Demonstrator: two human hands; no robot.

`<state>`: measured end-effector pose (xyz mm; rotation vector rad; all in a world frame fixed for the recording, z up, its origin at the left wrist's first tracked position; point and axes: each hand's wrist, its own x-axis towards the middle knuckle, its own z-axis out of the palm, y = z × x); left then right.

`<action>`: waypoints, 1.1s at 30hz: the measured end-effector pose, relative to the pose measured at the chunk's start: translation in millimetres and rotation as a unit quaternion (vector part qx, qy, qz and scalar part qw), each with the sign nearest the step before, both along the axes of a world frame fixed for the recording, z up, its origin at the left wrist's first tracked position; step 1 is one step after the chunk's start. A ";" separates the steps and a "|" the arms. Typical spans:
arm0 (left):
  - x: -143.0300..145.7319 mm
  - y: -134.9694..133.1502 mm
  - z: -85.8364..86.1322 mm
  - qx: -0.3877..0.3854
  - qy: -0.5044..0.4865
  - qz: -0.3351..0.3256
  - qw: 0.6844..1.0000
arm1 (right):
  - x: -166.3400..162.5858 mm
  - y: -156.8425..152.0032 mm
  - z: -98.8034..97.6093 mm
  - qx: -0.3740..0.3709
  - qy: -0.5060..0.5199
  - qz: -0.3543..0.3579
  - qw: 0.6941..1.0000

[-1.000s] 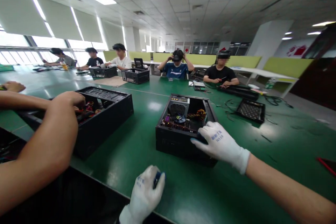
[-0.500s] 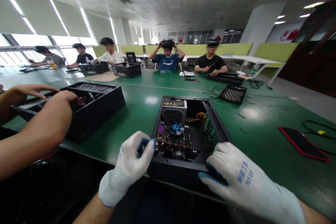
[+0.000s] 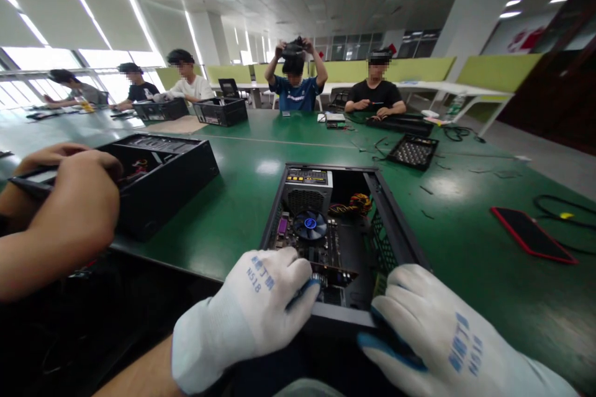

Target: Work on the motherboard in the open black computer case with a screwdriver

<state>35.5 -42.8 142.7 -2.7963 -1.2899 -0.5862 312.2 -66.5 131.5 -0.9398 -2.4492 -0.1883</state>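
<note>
An open black computer case [image 3: 395,229] lies on the green table right in front of me, showing a motherboard with a blue fan [image 3: 310,223], a grey power supply [image 3: 307,185] and bundled wires [image 3: 354,203]. My left hand [image 3: 263,298], in a white glove, is closed over the case's near edge, fingers curled into the opening beside an expansion card. My gloved right hand [image 3: 433,335] grips the near right corner of the same case.
A co-worker's bare arms [image 3: 60,217] work in a second open case [image 3: 162,167] to my left. A red phone [image 3: 528,232] and cable lie at right. A perforated panel [image 3: 412,152] sits farther back. Several people sit at the table's far side.
The case has come closer to me, up to the table's near edge. My left hand moved from the case's left side onto its near edge; my right hand stays on the right corner.
</note>
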 end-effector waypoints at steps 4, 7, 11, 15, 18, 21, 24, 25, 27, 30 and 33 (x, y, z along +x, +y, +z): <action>0.7 -4.4 0.1 -0.019 0.008 0.006 1.000 | -0.3 -7.2 -3.2 0.015 0.003 -0.003 1.000; 0.6 -4.1 0.4 -0.022 0.017 0.004 1.000 | 4.6 -5.5 0.9 0.007 0.002 -0.006 1.000; 0.1 -3.2 0.0 -0.016 0.008 0.001 1.000 | 7.7 20.2 24.7 -0.059 -0.034 0.018 0.998; 0.3 -3.2 -0.6 -0.026 -0.008 0.002 1.000 | -12.2 71.8 40.2 -0.081 -0.123 -0.004 0.989; 0.6 -3.5 -0.8 -0.043 -0.007 0.008 0.999 | -39.4 109.8 32.1 -0.079 -0.253 -0.009 0.964; 0.8 -3.7 -0.9 -0.038 -0.008 0.013 0.999 | -66.8 135.4 17.9 -0.093 -0.356 -0.002 0.930; 1.3 -3.9 -1.0 -0.028 -0.009 0.018 0.999 | -87.3 147.0 9.4 -0.109 -0.423 0.009 0.899; 1.5 -4.0 -1.0 -0.029 -0.007 0.019 0.999 | -92.1 148.6 8.3 -0.109 -0.440 0.013 0.891; 1.7 -4.5 -1.3 -0.033 -0.006 0.023 0.999 | -98.6 149.6 8.0 -0.104 -0.462 0.018 0.881; 1.5 -5.4 -2.3 -0.029 -0.008 0.027 0.999 | -100.5 149.5 8.9 -0.101 -0.476 0.019 0.873; 1.2 -6.0 -3.2 -0.024 -0.007 0.028 0.999 | -95.0 151.0 7.5 -0.102 -0.470 0.031 0.876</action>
